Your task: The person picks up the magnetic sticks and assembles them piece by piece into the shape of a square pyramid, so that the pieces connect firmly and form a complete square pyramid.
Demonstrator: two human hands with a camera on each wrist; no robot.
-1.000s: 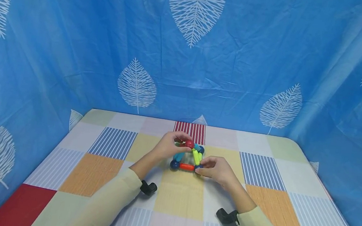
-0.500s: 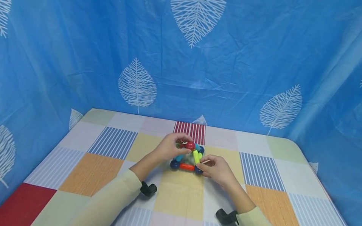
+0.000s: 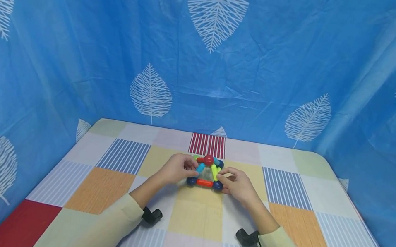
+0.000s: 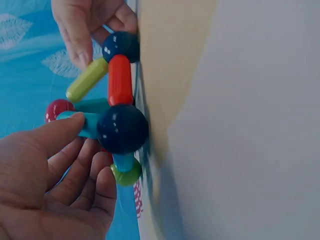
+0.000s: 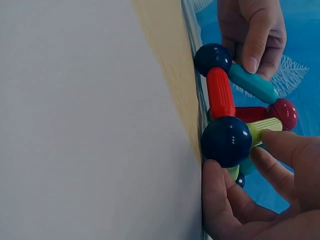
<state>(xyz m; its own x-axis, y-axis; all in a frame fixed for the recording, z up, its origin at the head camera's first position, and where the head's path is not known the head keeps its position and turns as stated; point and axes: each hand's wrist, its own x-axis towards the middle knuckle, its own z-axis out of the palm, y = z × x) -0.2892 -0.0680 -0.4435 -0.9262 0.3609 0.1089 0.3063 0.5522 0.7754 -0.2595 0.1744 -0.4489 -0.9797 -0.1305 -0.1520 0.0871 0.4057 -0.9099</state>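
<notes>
A ball-and-rod building-toy frame stands mid-table, its red ball [image 3: 208,160] raised at the peak. Along its front lies an orange-red rod [image 3: 204,183] between a left navy ball [image 3: 191,181] and a right navy ball [image 5: 226,142]. My left hand [image 3: 175,169] pinches the teal rod [image 5: 252,82] sloping from the left navy ball to the red one. On the other side, my right hand [image 3: 239,184] pinches the yellow-green rod [image 5: 265,127], thumb on top, while another fingertip touches the right navy ball. A green ball [image 4: 127,172] sits at the frame's far left corner, partly hidden by fingers.
The table bears a patchwork-print cloth [image 3: 197,217]. Blue curtains [image 3: 251,63] with white leaf prints hang at the back and both sides. Black wrist mounts [image 3: 152,216] stick out from the beige sleeves.
My left hand has let go of the red ball and moved down and left to the teal rod. My right fingers have shifted from the right navy ball up to the yellow-green rod.
</notes>
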